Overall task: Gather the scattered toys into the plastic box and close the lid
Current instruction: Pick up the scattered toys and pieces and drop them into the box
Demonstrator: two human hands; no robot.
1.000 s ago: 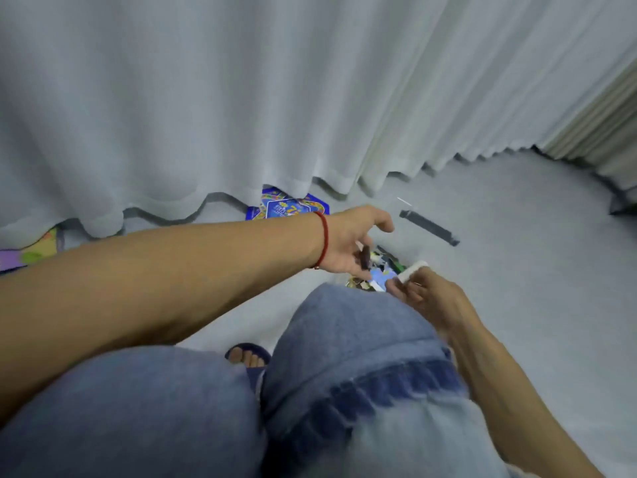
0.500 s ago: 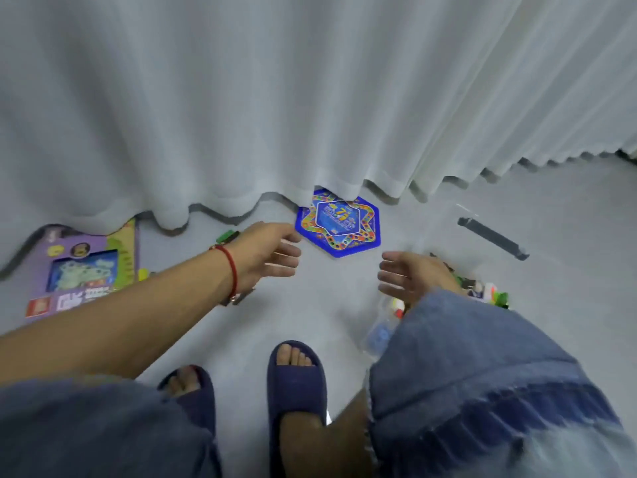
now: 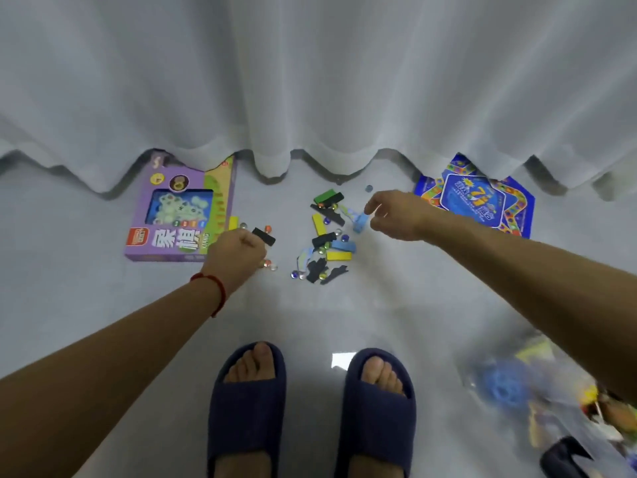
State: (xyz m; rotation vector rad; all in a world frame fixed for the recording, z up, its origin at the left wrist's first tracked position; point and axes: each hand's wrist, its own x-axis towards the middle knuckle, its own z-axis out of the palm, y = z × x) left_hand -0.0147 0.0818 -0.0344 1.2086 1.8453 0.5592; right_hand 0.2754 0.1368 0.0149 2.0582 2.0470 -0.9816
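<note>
At the lower right of the frame we see the clear plastic box only as a blur, cut off by the edge and crossed by our right forearm; a blue round shape and yellow bits show through its wall, but we cannot make out what they are, nor whether the dark object in the corner is its lid. The white curtain hangs in soft folds across the upper half and hides the far edges of the purple cardboard game box at centre left and of the flat blue star-shaped game board at upper right. Between them, on the smooth pale grey floor, lies the scatter of toys: small rectangular blocks in black, yellow, green and blue, jagged black flat pieces, and glossy little marbles. Our left hand, a red string at its wrist, reaches in palm down with fingers curled round a black block that pokes out beyond the knuckles. Our right hand stretches from the right, its fingers bent and pinching a light blue block at the pile's right edge. Two dark blue slippers fill the bottom centre, their heels cut off by the frame.
</note>
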